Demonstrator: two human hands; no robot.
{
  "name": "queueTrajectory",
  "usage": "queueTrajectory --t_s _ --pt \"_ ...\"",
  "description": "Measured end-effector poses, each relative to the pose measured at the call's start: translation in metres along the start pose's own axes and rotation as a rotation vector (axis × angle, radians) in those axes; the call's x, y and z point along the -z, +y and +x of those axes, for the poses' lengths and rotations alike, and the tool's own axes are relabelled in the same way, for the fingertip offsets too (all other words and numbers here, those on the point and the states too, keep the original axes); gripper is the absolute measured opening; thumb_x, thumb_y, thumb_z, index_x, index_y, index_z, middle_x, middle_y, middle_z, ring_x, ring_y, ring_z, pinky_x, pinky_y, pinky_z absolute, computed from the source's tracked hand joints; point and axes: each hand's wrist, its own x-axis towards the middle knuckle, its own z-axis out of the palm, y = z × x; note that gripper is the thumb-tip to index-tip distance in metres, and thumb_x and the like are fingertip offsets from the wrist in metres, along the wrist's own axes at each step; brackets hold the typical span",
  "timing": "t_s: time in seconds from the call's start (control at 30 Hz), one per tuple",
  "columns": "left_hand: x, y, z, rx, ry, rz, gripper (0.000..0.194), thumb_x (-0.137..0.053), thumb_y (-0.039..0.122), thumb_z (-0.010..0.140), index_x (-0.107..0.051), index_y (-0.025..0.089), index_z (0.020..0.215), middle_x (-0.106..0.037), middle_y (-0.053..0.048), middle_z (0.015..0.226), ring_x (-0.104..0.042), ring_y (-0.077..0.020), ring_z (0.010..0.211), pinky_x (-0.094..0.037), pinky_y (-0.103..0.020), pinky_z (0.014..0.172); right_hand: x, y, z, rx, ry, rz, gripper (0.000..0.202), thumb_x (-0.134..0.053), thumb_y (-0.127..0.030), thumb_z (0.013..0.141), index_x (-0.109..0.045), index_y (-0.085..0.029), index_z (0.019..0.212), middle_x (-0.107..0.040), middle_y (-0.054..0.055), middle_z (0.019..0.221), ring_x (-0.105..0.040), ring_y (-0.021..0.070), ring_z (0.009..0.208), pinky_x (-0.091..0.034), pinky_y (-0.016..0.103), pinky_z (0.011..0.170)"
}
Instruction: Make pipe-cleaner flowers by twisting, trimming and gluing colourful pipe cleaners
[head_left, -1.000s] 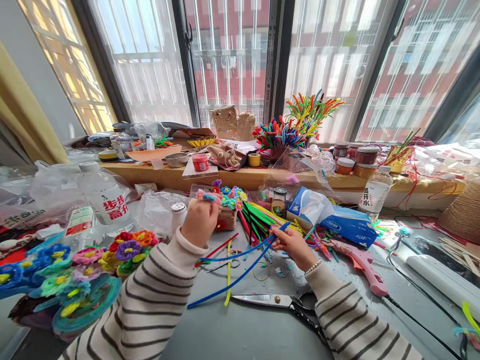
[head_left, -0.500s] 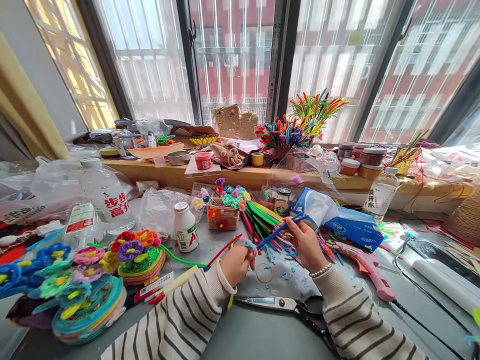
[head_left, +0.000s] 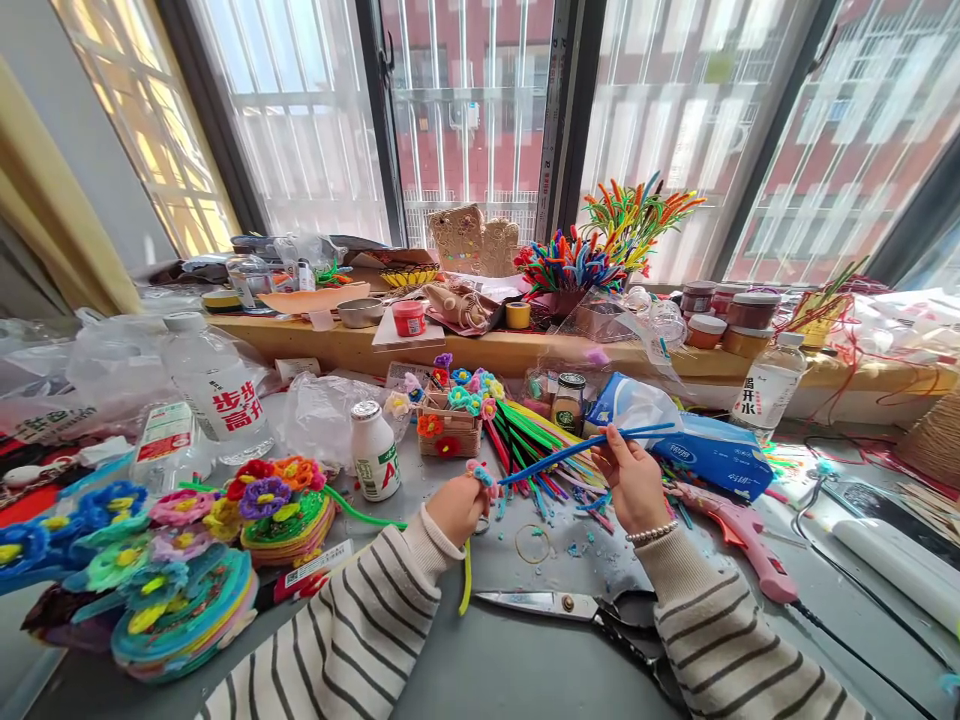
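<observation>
My left hand (head_left: 456, 510) is closed around a small pink and light-blue fuzzy pipe cleaner piece (head_left: 482, 474). Blue pipe cleaners (head_left: 555, 460) run from beside that piece up to my right hand (head_left: 630, 485), which pinches them between thumb and fingers; their ends stick out to the right. A yellow pipe cleaner (head_left: 466, 580) hangs below my left hand. Scissors (head_left: 555, 604) lie on the table under both hands. Behind them spreads a bundle of coloured pipe cleaners (head_left: 525, 430) with short cut bits around it.
Pipe cleaner flowers on coiled bases (head_left: 187, 620) stand at left, near a white bottle (head_left: 375, 455). A small flower basket (head_left: 450, 430) sits at the back. To the right are a blue tissue pack (head_left: 712, 460) and a pink glue gun (head_left: 739, 540) with its cord.
My right hand has slid right along the blue pipe cleaners, so a longer stretch shows between the hands. The red pipe cleaner beside my left hand no longer shows; more of the yellow one does.
</observation>
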Motion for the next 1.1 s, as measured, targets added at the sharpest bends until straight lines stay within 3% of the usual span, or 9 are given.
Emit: queueTrajectory --t_s 0.1,0.23,0.3,0.43,0.7,0.93,1.1 --pt "0.003 0.004 0.000 0.103 -0.047 -0.145 0.022 -0.035 0.023 0.072 -0.053 0.013 0.064 -0.052 -0.002 0.055 -0.048 -0.0105 0.048 -0.040 -0.024 0.053 0.006 0.000 0.005 -0.005 0.025 0.024 0.017 -0.058 -0.033 0.059 -0.055 -0.019 0.070 -0.057 -0.006 0.058 -0.052 0.0058 0.047 -0.046 0.015 0.044" --pt "0.006 0.011 -0.001 0.279 -0.269 -0.619 0.040 -0.044 0.046 0.064 -0.057 0.010 0.072 -0.054 -0.003 0.057 -0.048 -0.0096 0.046 -0.041 -0.024 0.050 0.009 0.001 0.007 -0.079 -0.036 0.025 0.018 -0.060 -0.033 0.059 -0.055 -0.018 0.069 -0.051 -0.006 0.048 -0.047 0.0043 0.041 -0.042 0.012 0.037" --pt "0.007 0.014 -0.002 0.296 -0.399 -0.765 0.043 -0.049 0.048 0.060 -0.057 0.010 0.075 -0.058 -0.004 0.062 -0.052 -0.0113 0.053 -0.042 -0.026 0.057 0.006 0.002 0.005 -0.132 -0.101 0.007 0.020 -0.062 -0.032 0.057 -0.056 -0.016 0.067 -0.049 -0.005 0.046 -0.045 0.0040 0.038 -0.040 0.012 0.034" --pt "0.005 0.019 -0.005 0.290 -0.555 -0.807 0.038 -0.053 0.044 0.059 -0.058 0.010 0.075 -0.061 -0.006 0.068 -0.055 -0.0122 0.056 -0.042 -0.027 0.060 -0.005 0.004 -0.007 -0.202 -0.231 -0.027 0.020 -0.062 -0.031 0.057 -0.057 -0.013 0.065 -0.051 -0.004 0.050 -0.045 0.0029 0.039 -0.039 0.011 0.035" --pt "0.000 0.018 -0.005 0.330 -0.497 -0.888 0.036 -0.056 0.041 0.057 -0.057 0.010 0.076 -0.061 -0.004 0.066 -0.055 -0.0115 0.055 -0.043 -0.027 0.059 -0.018 0.011 -0.029 -0.278 -0.529 -0.155 0.019 -0.060 -0.028 0.061 -0.058 -0.013 0.073 -0.055 -0.002 0.060 -0.052 0.0053 0.049 -0.045 0.016 0.049" --pt "-0.005 0.019 -0.006 0.409 -0.472 -0.888 0.033 -0.055 0.043 0.057 -0.056 0.010 0.064 -0.054 0.002 0.043 -0.049 -0.0080 0.035 -0.042 -0.025 0.047 -0.017 0.012 -0.029 -0.286 -0.487 -0.174 0.020 -0.060 -0.030 0.060 -0.059 -0.013 0.071 -0.054 -0.003 0.054 -0.052 0.0052 0.048 -0.044 0.015 0.049" --pt "-0.008 0.017 -0.005 0.432 -0.455 -0.935 0.032 -0.056 0.042 0.057 -0.055 0.010 0.060 -0.054 0.002 0.041 -0.047 -0.0068 0.033 -0.040 -0.023 0.044 -0.015 0.015 -0.026 -0.270 -0.421 -0.181 0.023 -0.061 -0.031 0.059 -0.060 -0.011 0.069 -0.054 -0.002 0.050 -0.051 0.0055 0.046 -0.042 0.014 0.044"
